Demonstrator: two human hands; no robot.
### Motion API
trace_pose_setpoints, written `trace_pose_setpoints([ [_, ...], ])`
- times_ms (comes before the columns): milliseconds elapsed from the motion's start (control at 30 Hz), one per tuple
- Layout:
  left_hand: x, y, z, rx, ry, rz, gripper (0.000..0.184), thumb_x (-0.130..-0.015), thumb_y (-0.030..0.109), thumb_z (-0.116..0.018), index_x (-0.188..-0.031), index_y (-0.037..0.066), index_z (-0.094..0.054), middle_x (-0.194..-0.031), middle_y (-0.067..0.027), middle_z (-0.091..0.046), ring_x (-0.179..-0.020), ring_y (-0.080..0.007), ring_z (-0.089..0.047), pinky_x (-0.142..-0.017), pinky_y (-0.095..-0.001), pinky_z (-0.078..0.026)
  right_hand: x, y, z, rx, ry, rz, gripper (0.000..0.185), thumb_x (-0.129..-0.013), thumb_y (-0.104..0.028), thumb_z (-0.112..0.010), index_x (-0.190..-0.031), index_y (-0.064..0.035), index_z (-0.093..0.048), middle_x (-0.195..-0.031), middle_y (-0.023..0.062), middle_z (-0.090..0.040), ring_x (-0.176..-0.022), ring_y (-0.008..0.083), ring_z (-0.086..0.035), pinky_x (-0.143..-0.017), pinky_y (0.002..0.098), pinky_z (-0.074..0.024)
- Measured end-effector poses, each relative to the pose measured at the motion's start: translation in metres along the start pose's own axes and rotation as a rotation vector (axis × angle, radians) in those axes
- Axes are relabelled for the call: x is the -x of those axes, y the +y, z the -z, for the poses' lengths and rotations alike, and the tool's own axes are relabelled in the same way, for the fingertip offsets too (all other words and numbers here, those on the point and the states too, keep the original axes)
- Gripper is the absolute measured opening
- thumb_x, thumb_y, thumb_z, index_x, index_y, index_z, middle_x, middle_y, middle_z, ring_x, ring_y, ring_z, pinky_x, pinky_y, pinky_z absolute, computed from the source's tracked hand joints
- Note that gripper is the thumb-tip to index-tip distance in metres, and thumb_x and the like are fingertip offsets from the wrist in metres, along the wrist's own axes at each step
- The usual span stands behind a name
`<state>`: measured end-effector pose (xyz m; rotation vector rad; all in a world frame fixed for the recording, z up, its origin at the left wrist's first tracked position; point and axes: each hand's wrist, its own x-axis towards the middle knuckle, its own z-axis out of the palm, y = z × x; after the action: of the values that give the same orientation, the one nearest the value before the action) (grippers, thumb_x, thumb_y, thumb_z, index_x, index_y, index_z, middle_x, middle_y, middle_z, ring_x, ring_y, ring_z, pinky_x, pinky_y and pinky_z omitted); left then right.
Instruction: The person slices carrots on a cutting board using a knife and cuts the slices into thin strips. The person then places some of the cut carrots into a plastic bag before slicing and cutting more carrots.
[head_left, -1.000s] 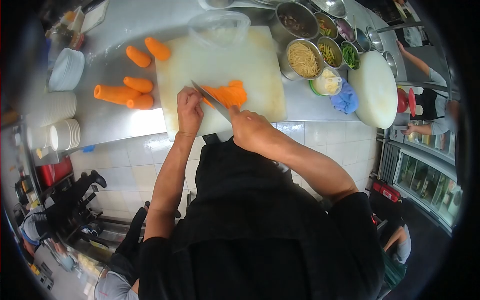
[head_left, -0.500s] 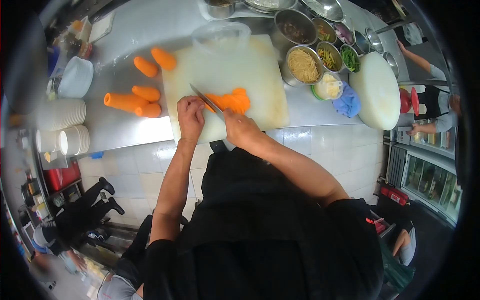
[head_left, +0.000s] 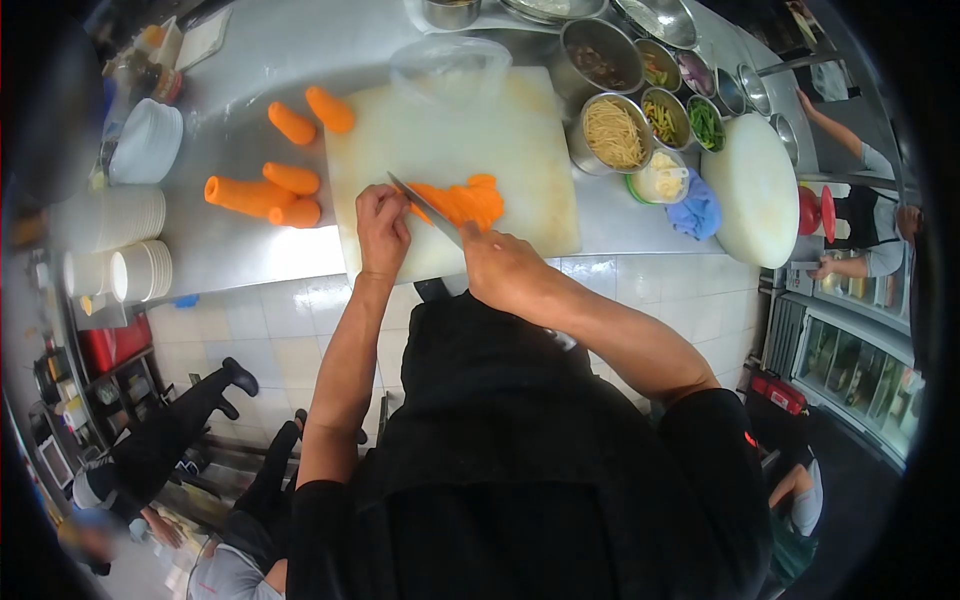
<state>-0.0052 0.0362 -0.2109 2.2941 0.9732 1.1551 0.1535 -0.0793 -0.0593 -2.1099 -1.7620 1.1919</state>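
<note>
My right hand (head_left: 500,265) grips a kitchen knife (head_left: 428,210) by its handle, the blade slanting up and left across the cutting board (head_left: 450,140). My left hand (head_left: 383,235) is closed, with curled fingertips on a carrot piece beside the blade; the fingers hide most of that piece. Thin carrot slices (head_left: 472,200) lie spread in an overlapping pile just right of the blade. Left of the board, several peeled carrots (head_left: 240,197) rest on the metal counter. A clear plastic bag (head_left: 450,72) lies along the board's far edge.
At the right stand metal pots, one with pale strips (head_left: 613,133), a tub (head_left: 660,180), a blue cloth (head_left: 695,210) and a round white board (head_left: 750,190). Stacked white bowls (head_left: 140,270) line the left edge. Other people are at both sides.
My right hand has drawn back slightly to the right with the knife, and the blade tip has shifted right. My left hand stays almost in place. The view has shifted a little.
</note>
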Motion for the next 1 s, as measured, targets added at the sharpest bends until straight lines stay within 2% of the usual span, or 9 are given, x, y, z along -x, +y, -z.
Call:
trace_pose_setpoints([
  [167, -0.001, -0.003, 0.001, 0.02, -0.016, 0.008, 0.026, -0.068, -0.016, -0.058, -0.085, 0.005, -0.061, -0.097, -0.0111, -0.057, -0.095, -0.0323, -0.055, -0.081, -0.0391, -0.048, -0.012, 0.003, -0.01, 0.012, -0.001, -0.001, 0.024, -0.082, 0.002, -0.049, -0.105, 0.0102, -0.048, -0.082, 0.0311, -0.064, -0.081, 0.0488, -0.065, -0.074, 0.0535, -0.0515],
  [267, 0.003, -0.003, 0.001, 0.033, -0.017, 0.011, 0.025, -0.07, -0.016, -0.058, -0.084, 0.004, -0.061, -0.096, -0.0112, -0.057, -0.095, -0.0321, -0.055, -0.081, -0.0384, -0.048, -0.031, 0.018, -0.043, -0.106, 0.118, 0.086, 0.024, -0.082, 0.002, -0.05, -0.104, 0.0097, -0.048, -0.081, 0.0309, -0.064, -0.08, 0.0483, -0.065, -0.073, 0.0534, -0.0515],
  [367, 0.002, -0.001, 0.002, 0.052, 0.003, 0.043, 0.024, -0.071, -0.016, -0.057, -0.084, 0.004, -0.061, -0.096, -0.0113, -0.058, -0.095, -0.0318, -0.056, -0.08, -0.0379, -0.049, -0.034, 0.022, -0.056, -0.061, 0.151, 0.008, 0.023, -0.082, 0.002, -0.051, -0.103, 0.0092, -0.048, -0.081, 0.0309, -0.064, -0.079, 0.0476, -0.065, -0.072, 0.0536, -0.0512],
  [533, 0.002, -0.004, 0.001, 0.052, 0.01, 0.053, 0.024, -0.072, -0.015, -0.057, -0.085, 0.004, -0.062, -0.095, -0.0111, -0.058, -0.095, -0.031, -0.056, -0.08, -0.0372, -0.049, -0.029, 0.013, -0.028, 0.039, 0.103, 0.035, 0.022, -0.083, 0.001, -0.049, -0.103, 0.0085, -0.048, -0.08, 0.0298, -0.065, -0.077, 0.0468, -0.065, -0.07, 0.0535, -0.0514],
  [700, 0.0, 0.0, 0.001, 0.018, 0.024, 0.025, 0.025, -0.071, -0.017, -0.056, -0.087, 0.003, -0.062, -0.096, -0.0107, -0.057, -0.095, -0.0308, -0.056, -0.079, -0.0367, -0.05, -0.008, -0.004, -0.003, 0.012, 0.058, 0.045, 0.022, -0.082, 0.002, -0.049, -0.103, 0.0087, -0.048, -0.08, 0.0298, -0.065, -0.079, 0.0473, -0.065, -0.072, 0.0533, -0.0519],
  [867, -0.002, 0.0, 0.001, 0.034, 0.029, 0.02, 0.027, -0.07, -0.018, -0.055, -0.087, 0.003, -0.061, -0.096, -0.0108, -0.057, -0.094, -0.031, -0.056, -0.079, -0.0366, -0.049, -0.011, -0.008, -0.01, 0.031, 0.036, 0.02, 0.022, -0.082, 0.003, -0.048, -0.103, 0.0088, -0.047, -0.08, 0.0305, -0.064, -0.081, 0.048, -0.065, -0.073, 0.0539, -0.0517],
  [1000, -0.001, -0.004, 0.002, 0.051, 0.016, 0.007, 0.028, -0.07, -0.018, -0.055, -0.087, 0.002, -0.061, -0.097, -0.0111, -0.058, -0.094, -0.031, -0.056, -0.079, -0.0364, -0.05, -0.029, 0.01, -0.048, 0.001, 0.108, 0.01, 0.021, -0.082, 0.002, -0.049, -0.102, 0.0079, -0.047, -0.079, 0.0293, -0.065, -0.079, 0.0478, -0.065, -0.072, 0.0539, -0.0519],
])
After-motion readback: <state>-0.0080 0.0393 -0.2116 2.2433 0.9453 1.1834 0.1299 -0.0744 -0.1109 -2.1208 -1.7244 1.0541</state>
